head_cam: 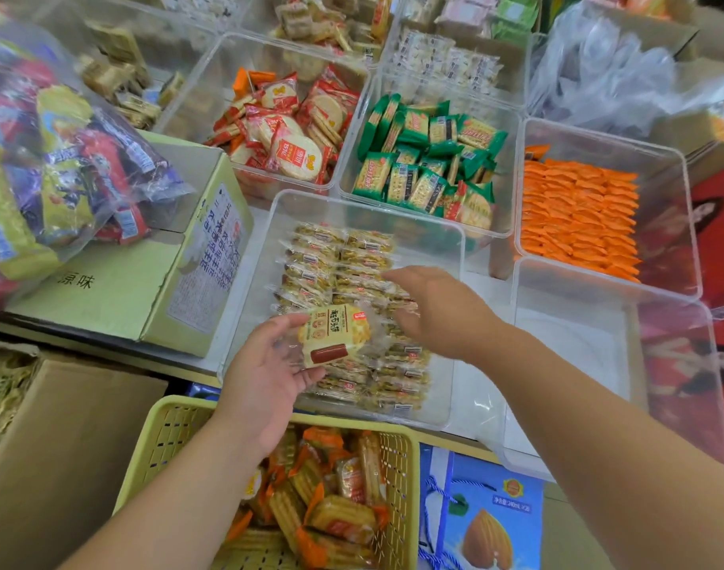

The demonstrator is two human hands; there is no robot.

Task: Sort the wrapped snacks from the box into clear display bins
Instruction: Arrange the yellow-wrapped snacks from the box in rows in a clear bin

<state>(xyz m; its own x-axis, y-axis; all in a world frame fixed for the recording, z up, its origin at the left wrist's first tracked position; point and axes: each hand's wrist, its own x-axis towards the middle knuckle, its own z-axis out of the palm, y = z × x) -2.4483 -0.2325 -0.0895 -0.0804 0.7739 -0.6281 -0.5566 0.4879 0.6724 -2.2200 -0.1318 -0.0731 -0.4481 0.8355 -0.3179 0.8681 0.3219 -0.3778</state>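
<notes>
Fingers (310,375) of left hand (265,380) gripping snack packet (335,336), right hand (440,312) outstretched, blurred, masking clear bin (364,205)

Only the person's two arms show, both bare along their whole visible length: the left forearm (179,491) and the right forearm (607,409) are smooth and full, narrowing slightly at the wrists into the left grip (265,376) and the right grip (444,312), both bare, with short, rounded fingers.

A big clear plastic bag of colourful packets (51,166) rests on a pale green printed cardboard carton (113,302) at left. A blue almond-picture carton (492,524) lies bottom right; crumpled clear plastic film (615,76) fills the upper right.
</notes>
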